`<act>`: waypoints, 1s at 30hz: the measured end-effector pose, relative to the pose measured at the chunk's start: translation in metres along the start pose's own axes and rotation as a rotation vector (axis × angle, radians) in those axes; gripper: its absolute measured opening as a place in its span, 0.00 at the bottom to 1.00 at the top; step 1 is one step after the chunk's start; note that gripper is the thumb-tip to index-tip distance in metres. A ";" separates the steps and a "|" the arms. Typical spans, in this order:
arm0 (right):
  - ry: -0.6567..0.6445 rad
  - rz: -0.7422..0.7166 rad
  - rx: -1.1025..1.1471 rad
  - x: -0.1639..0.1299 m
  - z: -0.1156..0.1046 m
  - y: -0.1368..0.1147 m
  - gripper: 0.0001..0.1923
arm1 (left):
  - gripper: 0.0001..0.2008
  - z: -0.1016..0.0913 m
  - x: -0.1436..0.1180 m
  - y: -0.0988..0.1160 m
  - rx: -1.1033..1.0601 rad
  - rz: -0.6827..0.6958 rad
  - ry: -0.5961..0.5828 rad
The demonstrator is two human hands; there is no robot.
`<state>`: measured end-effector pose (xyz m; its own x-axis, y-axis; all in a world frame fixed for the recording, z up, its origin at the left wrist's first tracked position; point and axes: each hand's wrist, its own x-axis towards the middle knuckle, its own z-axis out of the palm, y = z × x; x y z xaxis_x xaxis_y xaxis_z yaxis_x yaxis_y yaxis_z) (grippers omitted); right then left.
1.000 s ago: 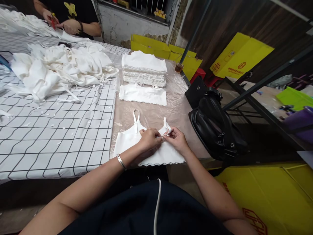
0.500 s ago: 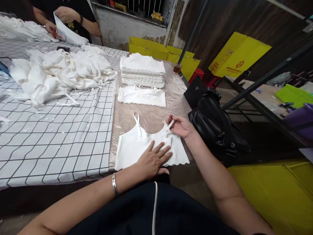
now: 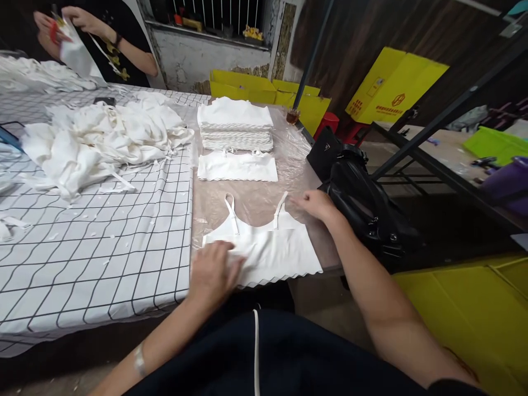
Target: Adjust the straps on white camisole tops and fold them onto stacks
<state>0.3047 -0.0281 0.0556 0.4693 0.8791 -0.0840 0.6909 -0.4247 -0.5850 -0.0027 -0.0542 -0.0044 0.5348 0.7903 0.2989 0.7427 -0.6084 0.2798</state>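
Observation:
A white strappy top (image 3: 268,247) lies flat on the plastic-covered table (image 3: 256,201) in front of me, with both straps stretched away from me. My left hand (image 3: 214,272), blurred, rests palm down on the top's near left corner. My right hand (image 3: 315,203) lies on the table just right of the right strap (image 3: 280,210), fingers loose, holding nothing.
Beyond lie one folded white top (image 3: 237,166) and a stack of folded tops (image 3: 235,124). A heap of loose white garments (image 3: 103,132) sits on the checked cloth (image 3: 103,247). Black bags (image 3: 367,203) crowd the table's right edge. A co-worker's hands (image 3: 78,22) hold white fabric at far left.
My left hand slid from the top's middle to its near left corner. My right hand let go of the right strap, which now lies straight. The co-worker lifted a garment higher.

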 end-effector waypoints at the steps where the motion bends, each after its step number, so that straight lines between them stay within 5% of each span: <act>1: -0.011 0.011 -0.047 -0.015 -0.004 0.010 0.17 | 0.22 -0.007 -0.007 -0.013 0.052 -0.131 -0.019; 5: -0.022 0.088 -0.214 -0.074 -0.001 0.048 0.17 | 0.21 -0.023 -0.020 -0.037 0.166 -0.407 -0.161; 12: 0.168 0.048 -0.019 -0.107 0.020 0.060 0.09 | 0.10 -0.023 -0.006 -0.013 -0.011 -0.441 -0.249; 16: 0.141 -0.007 0.188 -0.109 0.027 0.059 0.15 | 0.08 -0.020 -0.012 -0.012 -0.345 -0.540 -0.239; 20: -0.013 0.060 0.730 -0.106 0.013 0.044 0.25 | 0.17 -0.035 -0.008 -0.026 -0.990 -0.579 -0.296; 24: 0.006 0.122 1.104 -0.074 -0.017 0.007 0.31 | 0.18 -0.078 0.030 -0.044 -1.440 -0.676 -0.321; 30: 0.154 0.067 1.214 0.054 -0.052 -0.070 0.22 | 0.08 -0.141 0.167 -0.075 -1.438 -0.609 -0.167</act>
<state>0.3102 0.0377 0.1339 0.6010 0.7936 -0.0950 -0.2599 0.0816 -0.9622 -0.0257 0.1127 0.1528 0.4184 0.8728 -0.2514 -0.0842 0.3129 0.9461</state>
